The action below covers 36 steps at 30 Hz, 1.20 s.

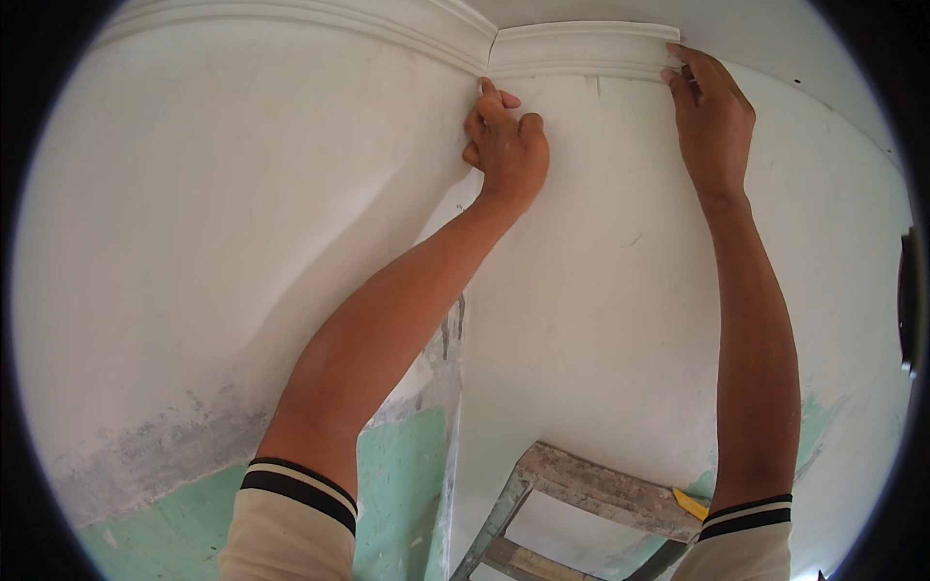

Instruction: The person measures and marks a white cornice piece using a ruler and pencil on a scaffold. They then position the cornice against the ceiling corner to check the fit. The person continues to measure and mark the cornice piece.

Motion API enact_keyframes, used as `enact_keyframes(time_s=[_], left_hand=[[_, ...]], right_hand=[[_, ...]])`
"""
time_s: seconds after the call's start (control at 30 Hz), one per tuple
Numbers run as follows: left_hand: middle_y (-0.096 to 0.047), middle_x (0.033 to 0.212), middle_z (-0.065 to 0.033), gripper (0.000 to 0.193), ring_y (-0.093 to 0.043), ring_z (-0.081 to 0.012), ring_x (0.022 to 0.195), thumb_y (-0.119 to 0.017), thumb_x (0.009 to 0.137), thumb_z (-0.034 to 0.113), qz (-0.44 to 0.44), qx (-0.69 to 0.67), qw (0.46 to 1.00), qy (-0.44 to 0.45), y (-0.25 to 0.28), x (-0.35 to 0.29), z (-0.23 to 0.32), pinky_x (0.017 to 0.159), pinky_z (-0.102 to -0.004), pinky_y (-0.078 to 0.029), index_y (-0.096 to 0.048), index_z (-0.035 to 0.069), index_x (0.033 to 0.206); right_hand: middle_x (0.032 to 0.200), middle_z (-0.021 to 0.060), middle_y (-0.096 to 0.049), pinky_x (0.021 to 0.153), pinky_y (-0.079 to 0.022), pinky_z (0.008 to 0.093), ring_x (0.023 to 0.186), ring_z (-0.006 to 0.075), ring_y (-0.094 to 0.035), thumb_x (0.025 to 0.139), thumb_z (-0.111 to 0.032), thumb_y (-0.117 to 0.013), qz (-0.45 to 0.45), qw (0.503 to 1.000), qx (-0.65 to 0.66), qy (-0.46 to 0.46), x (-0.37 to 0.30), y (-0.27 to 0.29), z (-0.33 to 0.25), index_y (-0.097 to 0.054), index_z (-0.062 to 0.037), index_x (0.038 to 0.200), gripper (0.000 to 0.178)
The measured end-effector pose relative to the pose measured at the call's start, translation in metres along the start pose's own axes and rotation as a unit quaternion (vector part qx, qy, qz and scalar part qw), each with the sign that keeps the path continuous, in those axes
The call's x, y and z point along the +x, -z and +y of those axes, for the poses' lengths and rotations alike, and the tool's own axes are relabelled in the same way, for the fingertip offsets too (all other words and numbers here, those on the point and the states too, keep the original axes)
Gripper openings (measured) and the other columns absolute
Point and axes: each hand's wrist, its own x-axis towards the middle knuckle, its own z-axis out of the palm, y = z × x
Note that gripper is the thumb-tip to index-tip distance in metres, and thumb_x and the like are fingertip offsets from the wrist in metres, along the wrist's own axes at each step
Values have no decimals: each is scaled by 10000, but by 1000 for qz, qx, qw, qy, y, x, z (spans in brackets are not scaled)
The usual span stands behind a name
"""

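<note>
Fingers [681, 92] of our right hand [717, 121] grip right end of short white molding [581, 53], high on wall [581, 261] under ceiling [775, 48]. Our left hand [511, 155] half open, one fingertip at corner joint with longer molding [387, 27]. Stepladder [610, 487] below our hands.

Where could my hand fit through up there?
Bare wall lies between the left arm and right arm, under the short trim and above the ladder; more lies left of the left arm. Crowded: the corner, by the left hand, and the short trim's right end, by the right hand.
</note>
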Motion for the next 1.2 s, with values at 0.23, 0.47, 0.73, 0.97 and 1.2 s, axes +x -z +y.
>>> enact_keyframes(time_s=[0.23, 0.47, 0.73, 0.97, 1.2], left_hand=[[-242, 1692, -296, 312, -214, -332, 1497, -494, 917, 163, -8, -32, 999, 17, 5, -1, 14, 1092, -486, -168, -385, 91, 1201], [-311, 1653, -253, 322, -283, -324, 1462, -503, 899, 110, 1, 19, 1000, -16, -3, -10, 0, 1069, -512, -187, -387, 94, 1199], [-369, 1626, -213, 338, -297, -292, 1424, -508, 892, 126, 35, 25, 996, -74, -7, -6, -11, 1088, -518, -189, -398, 73, 1207], [-490, 1319, -58, 581, -312, -252, 1377, -496, 906, 141, 37, 49, 994, -94, -9, -7, -11, 1089, -514, -194, -364, -44, 1440], [-499, 1372, -69, 488, -341, -241, 1379, -488, 916, 136, 41, 69, 986, -149, -5, -6, -8, 1074, -484, -213, -397, -6, 1374]], right_hand=[[1135, 60, -753, 813, -582, 365, 878, 245, -701, 957, -74, -721, 2, 1000, 16, 4, 2, 3, -2, -738, -80, 1204, 247], [1100, 55, -749, 791, -568, 354, 834, 222, -675, 956, -55, -721, -16, 1000, 11, -7, -3, 5, -3, -735, -76, 1202, 247], [1113, 65, -756, 799, -573, 331, 851, 199, -692, 965, -59, -728, -24, 1000, 10, -12, 3, 7, -10, -738, -68, 1194, 230], [1119, 62, -763, 782, -581, 319, 828, 178, -689, 956, -60, -744, -12, 1000, 9, 0, 2, 5, -8, -748, -81, 1193, 238], [1143, 66, -765, 792, -593, 314, 846, 176, -699, 952, -45, -740, -15, 1000, 12, -9, 1, 4, -11, -756, -81, 1184, 235]])
